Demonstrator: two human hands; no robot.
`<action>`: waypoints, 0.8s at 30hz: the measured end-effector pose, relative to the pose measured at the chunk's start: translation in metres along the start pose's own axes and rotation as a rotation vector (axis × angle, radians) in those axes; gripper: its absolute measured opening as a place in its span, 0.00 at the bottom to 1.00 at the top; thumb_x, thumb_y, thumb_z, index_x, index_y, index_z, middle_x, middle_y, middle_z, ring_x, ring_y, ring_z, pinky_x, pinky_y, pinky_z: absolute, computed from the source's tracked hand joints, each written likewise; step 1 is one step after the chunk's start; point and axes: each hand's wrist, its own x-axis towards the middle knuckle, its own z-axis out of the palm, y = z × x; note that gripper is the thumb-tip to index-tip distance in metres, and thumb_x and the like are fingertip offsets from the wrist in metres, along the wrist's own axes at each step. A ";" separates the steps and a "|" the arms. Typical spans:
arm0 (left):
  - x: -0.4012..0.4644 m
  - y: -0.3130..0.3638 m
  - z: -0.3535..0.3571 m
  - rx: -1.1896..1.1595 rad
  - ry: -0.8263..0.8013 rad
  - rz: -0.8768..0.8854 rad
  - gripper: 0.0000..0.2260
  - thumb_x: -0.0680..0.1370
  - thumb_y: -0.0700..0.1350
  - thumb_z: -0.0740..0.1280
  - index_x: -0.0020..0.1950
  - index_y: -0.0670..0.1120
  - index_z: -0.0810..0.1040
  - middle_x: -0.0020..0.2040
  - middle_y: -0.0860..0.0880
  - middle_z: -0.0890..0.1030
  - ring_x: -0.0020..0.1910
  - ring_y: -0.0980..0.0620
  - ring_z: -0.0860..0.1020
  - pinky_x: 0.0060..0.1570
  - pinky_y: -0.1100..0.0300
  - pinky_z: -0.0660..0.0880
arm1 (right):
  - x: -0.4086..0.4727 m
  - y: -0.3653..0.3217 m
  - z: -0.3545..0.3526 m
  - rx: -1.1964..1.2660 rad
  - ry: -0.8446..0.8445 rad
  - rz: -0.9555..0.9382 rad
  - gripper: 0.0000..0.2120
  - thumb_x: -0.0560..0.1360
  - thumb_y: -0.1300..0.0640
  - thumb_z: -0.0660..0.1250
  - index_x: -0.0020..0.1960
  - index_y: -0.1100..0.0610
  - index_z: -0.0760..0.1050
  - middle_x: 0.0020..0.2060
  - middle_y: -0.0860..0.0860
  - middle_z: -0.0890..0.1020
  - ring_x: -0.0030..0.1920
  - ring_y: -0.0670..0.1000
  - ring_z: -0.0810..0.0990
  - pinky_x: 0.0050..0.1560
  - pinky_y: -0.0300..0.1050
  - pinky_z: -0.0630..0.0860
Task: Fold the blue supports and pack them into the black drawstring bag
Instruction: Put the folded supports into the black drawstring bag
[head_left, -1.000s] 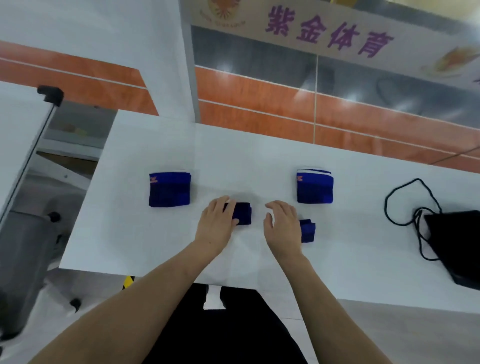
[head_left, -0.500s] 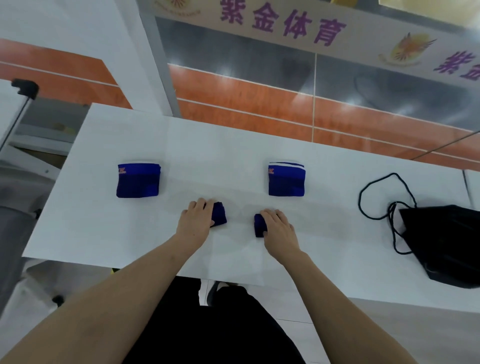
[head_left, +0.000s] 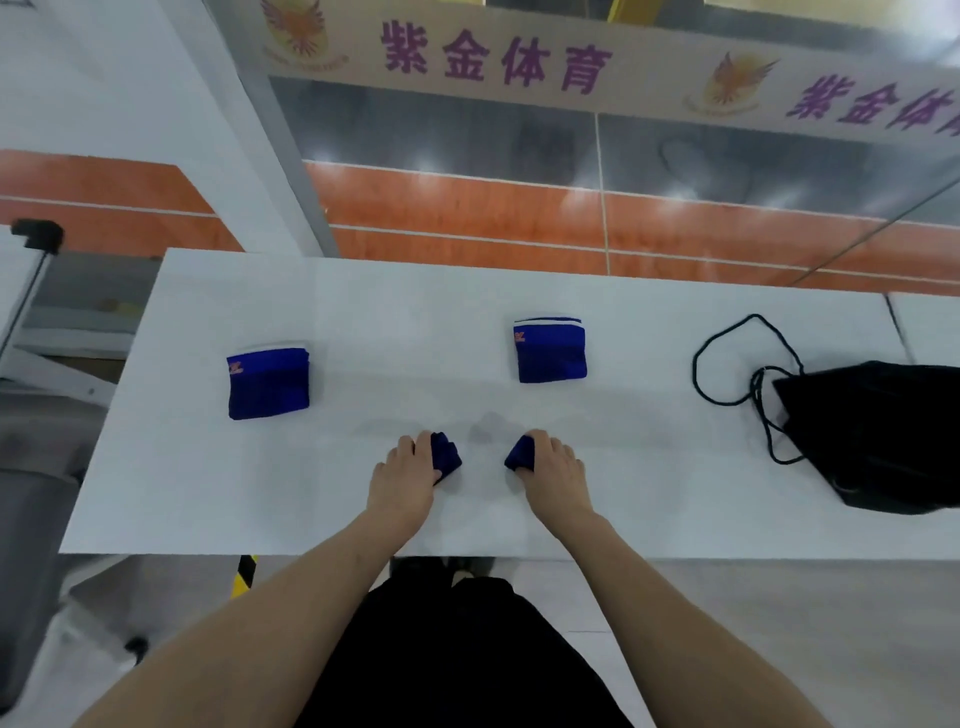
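Observation:
Two larger folded blue supports lie on the white table (head_left: 208, 493): one at the left (head_left: 268, 383), one at centre right (head_left: 550, 351). Near the front edge, my left hand (head_left: 408, 475) holds a small folded blue support (head_left: 447, 454), and my right hand (head_left: 553, 470) holds another small one (head_left: 519, 453). Both small pieces are mostly hidden under my fingers and sit a short gap apart. The black drawstring bag (head_left: 883, 436) lies at the table's right end with its cord (head_left: 727, 364) looped to the left.
An orange-striped wall with a lettered banner (head_left: 493, 57) runs behind the table. A dark frame with a black knob (head_left: 36, 234) stands off the table's left end, and a wheeled cart base (head_left: 137, 644) sits on the floor at left.
My right hand shifted from left of the right small support to on top of it, then drew it toward the middle. Both hands now curl round their small pieces. The camera has drifted.

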 end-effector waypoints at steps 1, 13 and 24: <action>-0.002 0.005 -0.004 -0.039 0.014 0.013 0.22 0.82 0.48 0.63 0.74 0.46 0.62 0.59 0.44 0.73 0.53 0.45 0.75 0.47 0.53 0.73 | -0.007 0.000 -0.005 0.065 0.030 0.016 0.18 0.79 0.55 0.67 0.67 0.50 0.67 0.58 0.50 0.77 0.57 0.55 0.74 0.58 0.52 0.71; -0.029 0.183 -0.029 -0.442 0.067 0.347 0.19 0.84 0.43 0.58 0.76 0.46 0.62 0.66 0.42 0.73 0.62 0.44 0.72 0.57 0.58 0.67 | -0.111 0.063 -0.103 0.850 0.446 0.301 0.18 0.80 0.58 0.62 0.68 0.46 0.67 0.54 0.44 0.79 0.52 0.45 0.79 0.49 0.43 0.76; -0.088 0.413 0.021 -0.597 0.143 0.470 0.21 0.82 0.42 0.59 0.75 0.46 0.64 0.69 0.48 0.74 0.66 0.47 0.71 0.67 0.50 0.71 | -0.190 0.258 -0.187 1.029 0.646 0.321 0.19 0.79 0.61 0.65 0.66 0.46 0.71 0.55 0.45 0.81 0.51 0.41 0.80 0.46 0.34 0.77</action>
